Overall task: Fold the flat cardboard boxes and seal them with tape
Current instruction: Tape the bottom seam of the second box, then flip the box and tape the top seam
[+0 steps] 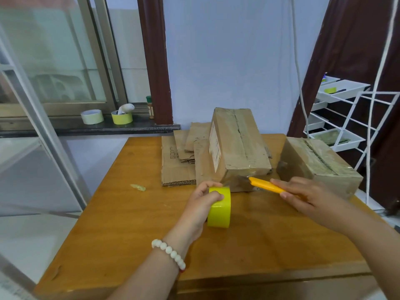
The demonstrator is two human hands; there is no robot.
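Note:
A folded cardboard box (238, 146) stands in the middle of the wooden table (121, 224), with tape along its top seam. My left hand (202, 204) grips a yellow-green tape roll (219, 207) just in front of the box, and a clear strip runs from the roll to the box's near face. My right hand (303, 195) holds a yellow utility knife (265, 185) whose tip touches that strip at the box's lower front corner. A second taped box (313, 163) sits to the right. Several flat cardboard boxes (179, 156) lie stacked behind on the left.
A scrap of tape (137, 187) lies on the table at the left. On the window ledge stand two tape rolls (92, 116) and a small jar (150, 109). A white wire rack (346, 118) with trays stands at the right, close to the table edge.

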